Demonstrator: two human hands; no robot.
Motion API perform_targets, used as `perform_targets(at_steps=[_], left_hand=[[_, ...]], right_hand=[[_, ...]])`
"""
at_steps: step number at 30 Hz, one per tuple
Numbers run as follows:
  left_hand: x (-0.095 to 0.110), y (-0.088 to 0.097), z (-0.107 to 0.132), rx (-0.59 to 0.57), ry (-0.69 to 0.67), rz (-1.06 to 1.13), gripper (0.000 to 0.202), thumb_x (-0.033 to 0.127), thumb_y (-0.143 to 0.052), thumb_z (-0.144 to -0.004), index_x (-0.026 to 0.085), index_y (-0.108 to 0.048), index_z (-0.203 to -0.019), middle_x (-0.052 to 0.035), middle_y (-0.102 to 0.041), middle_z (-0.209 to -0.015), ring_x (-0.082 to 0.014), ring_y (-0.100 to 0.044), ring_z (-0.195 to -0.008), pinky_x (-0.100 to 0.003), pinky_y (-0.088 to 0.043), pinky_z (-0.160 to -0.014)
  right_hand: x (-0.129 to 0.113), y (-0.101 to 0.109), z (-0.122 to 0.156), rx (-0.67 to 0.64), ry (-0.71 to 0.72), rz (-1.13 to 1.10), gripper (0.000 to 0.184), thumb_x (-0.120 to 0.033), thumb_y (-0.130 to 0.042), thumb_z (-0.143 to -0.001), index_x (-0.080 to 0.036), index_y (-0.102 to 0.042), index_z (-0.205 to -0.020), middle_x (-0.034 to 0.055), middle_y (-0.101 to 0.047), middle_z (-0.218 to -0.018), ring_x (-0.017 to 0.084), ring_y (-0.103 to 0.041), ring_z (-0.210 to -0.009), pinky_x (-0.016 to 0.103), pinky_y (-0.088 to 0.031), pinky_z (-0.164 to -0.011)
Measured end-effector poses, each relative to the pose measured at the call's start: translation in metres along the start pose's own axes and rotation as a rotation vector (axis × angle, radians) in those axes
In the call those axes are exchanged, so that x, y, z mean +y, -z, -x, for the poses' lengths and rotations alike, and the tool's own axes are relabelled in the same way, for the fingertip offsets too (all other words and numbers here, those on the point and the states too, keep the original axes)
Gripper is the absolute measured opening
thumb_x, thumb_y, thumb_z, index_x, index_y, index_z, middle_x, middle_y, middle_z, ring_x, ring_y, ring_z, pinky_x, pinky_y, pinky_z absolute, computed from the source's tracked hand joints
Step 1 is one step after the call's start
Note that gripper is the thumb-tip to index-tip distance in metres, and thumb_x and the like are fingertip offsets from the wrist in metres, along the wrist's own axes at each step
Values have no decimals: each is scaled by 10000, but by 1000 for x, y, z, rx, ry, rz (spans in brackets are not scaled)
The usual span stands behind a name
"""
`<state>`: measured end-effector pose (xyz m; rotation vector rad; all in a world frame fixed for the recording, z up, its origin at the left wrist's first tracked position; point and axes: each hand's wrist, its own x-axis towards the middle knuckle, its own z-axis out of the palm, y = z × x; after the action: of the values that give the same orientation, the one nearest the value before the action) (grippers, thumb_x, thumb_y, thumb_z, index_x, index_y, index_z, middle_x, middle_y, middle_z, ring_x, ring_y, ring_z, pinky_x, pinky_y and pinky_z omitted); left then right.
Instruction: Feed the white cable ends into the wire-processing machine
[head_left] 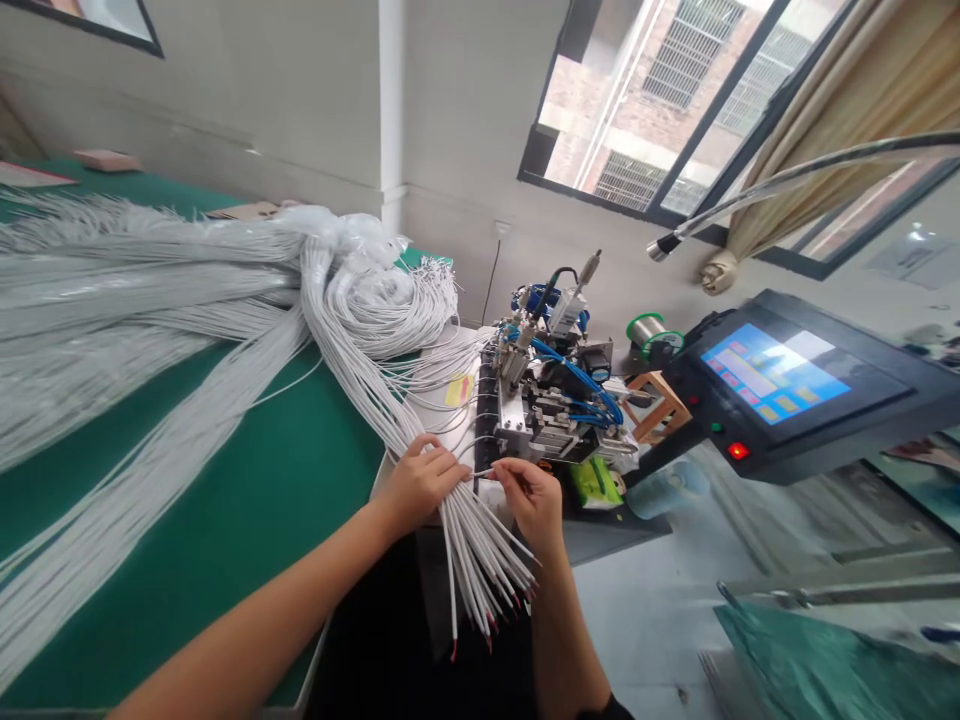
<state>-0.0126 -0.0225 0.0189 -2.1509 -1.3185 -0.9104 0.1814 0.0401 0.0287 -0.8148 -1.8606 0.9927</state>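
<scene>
The bundle of cables [480, 555] is made from many thin, round, white cables, smooth and a little shiny, and some of their near ends show small red tips. It lies at the right edge of the green table [300, 480], in front of the person, and its near part hangs past the left hand [420, 485]. Its long axis runs slanting, from the far left to the near right; the free ends point near and slightly to the right, where they spread like a fan. The left hand is closed over the bundle, with the fingers lying across it. The right hand [534, 500] is narrow: thumb and fingertips pinch one single cable [481, 473], whose axis lies almost from left to right, across the bundle. Just beyond the hands stands the machine [555, 375] with blue tubes, and several cables reach its left side.
</scene>
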Motion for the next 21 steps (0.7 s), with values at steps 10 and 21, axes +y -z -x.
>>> perform_targets(at_steps=[10, 21], left_hand=[[2, -14, -3, -9, 14, 1, 223, 187, -445, -951, 196, -612, -803, 39, -570, -645, -108, -534, -653, -378, -291, -959], [8, -24, -14, -59, 75, -16, 260, 164, -412, -952, 197, -622, -802, 32, -585, -652, -110, -537, -661, -373, -283, -968]], right_hand=[[7, 14, -6, -129, -10, -7, 208, -345, -589, -890, -182, -717, -910, 41, -732, -758, 109, -511, -458, 232, -409, -444], [34, 29, 3, 18, 154, 410, 139, -237, -548, -888, -173, -665, -851, 42, -671, -761, 145, -568, -610, 258, -442, -596]])
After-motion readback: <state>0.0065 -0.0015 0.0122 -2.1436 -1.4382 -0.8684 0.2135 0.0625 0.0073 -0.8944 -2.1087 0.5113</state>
